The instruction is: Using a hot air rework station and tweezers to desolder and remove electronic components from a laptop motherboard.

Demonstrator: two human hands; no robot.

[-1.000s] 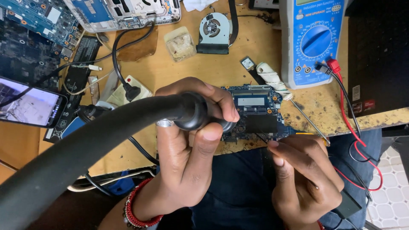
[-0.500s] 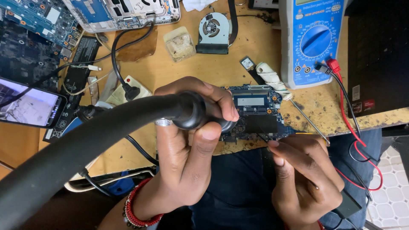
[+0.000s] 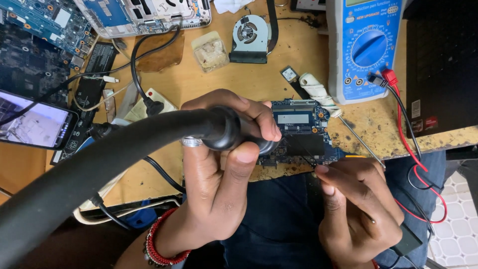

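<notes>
Head view shows the left hand (image 3: 224,174) wrapped tightly around a thick black hot-air handle with a heavy rubber hose (image 3: 219,130), its tip over the small blue rectangular circuit board (image 3: 303,132) at the near edge of the worn wooden bench (image 3: 199,79). Just right of it, the right hand (image 3: 356,209) pinches thin metal tweezers (image 3: 304,154) whose points touch the board. Farther right lies a blue multimeter (image 3: 368,47); a phone (image 3: 32,124) sits far left.
</notes>
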